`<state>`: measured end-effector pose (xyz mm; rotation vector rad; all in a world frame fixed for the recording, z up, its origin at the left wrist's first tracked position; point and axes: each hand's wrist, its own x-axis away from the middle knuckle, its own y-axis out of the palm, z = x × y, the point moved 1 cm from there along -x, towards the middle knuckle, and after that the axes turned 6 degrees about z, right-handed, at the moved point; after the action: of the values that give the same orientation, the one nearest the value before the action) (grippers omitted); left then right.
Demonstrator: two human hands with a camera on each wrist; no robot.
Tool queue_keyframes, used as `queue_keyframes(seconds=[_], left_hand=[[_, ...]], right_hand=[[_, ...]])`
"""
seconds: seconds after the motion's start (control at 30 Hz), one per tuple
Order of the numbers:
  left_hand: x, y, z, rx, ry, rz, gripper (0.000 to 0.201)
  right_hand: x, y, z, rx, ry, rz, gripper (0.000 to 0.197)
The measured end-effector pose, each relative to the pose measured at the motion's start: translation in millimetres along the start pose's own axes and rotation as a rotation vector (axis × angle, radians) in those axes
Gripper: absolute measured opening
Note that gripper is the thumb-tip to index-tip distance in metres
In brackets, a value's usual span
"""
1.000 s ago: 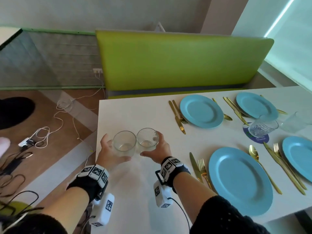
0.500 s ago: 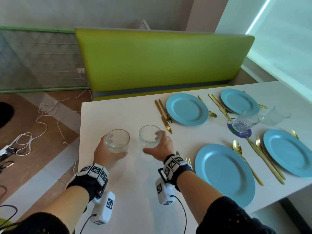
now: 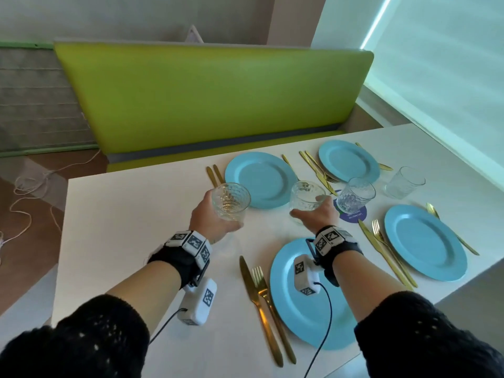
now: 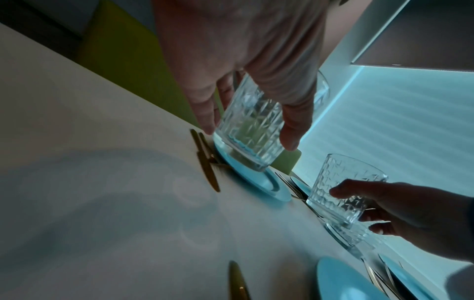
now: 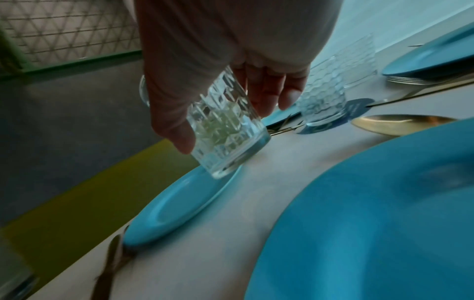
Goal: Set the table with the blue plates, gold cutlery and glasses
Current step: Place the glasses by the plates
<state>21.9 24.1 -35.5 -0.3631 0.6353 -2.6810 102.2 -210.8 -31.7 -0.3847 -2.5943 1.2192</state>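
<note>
While held above table (image 3: pixel 131 214), left hand (image 3: pixel 210 222) and right hand (image 3: pixel 316 216) each grip clear cut-pattern glass (image 3: pixel 230 200).

I'm holding two cut glasses, one (image 3: pixel 230 201) in my left hand (image 3: pixel 211 223), one (image 3: pixel 306 197) in my right hand (image 3: pixel 316 216), either side of the far blue plate (image 3: pixel 259 180), gold cutlery (image 3: pixel 214 173) lying beside it.

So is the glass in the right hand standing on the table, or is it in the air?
In the air, tilted. The right wrist view shows the glass in the right hand, its base clear of the table.
</note>
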Motion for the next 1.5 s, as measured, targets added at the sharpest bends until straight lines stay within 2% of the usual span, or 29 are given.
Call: queue_keyframes(seconds=[0.13,0.37,0.8,1.0,1.2,1.5], left_hand=[[-8,30,11,0.015,-0.02,-0.028,0.094],[-12,58,18,-0.019,-0.036,-0.053,0.094],[-12,78,21,-0.036,-0.045,-0.072,0.091],[-9,83,14,-0.067,-0.05,-0.105,0.093],[-6,84,10,-0.096,-0.038,-0.138,0.094],[1,92,6,-0.129,-0.067,-0.154,0.091]], right_hand=[[-27,-6,20,-0.023,0.088,0.049,0.077],[-56,-2,45,-0.008,0.134,0.044,0.084],[-70,10,64,-0.031,0.136,0.036,0.081],[-73,5,70,0.005,0.131,-0.047,0.103],[-80,-12,75,0.103,0.092,-0.133,0.11],[-71,-32,93,0.121,0.066,-0.107,0.104]])
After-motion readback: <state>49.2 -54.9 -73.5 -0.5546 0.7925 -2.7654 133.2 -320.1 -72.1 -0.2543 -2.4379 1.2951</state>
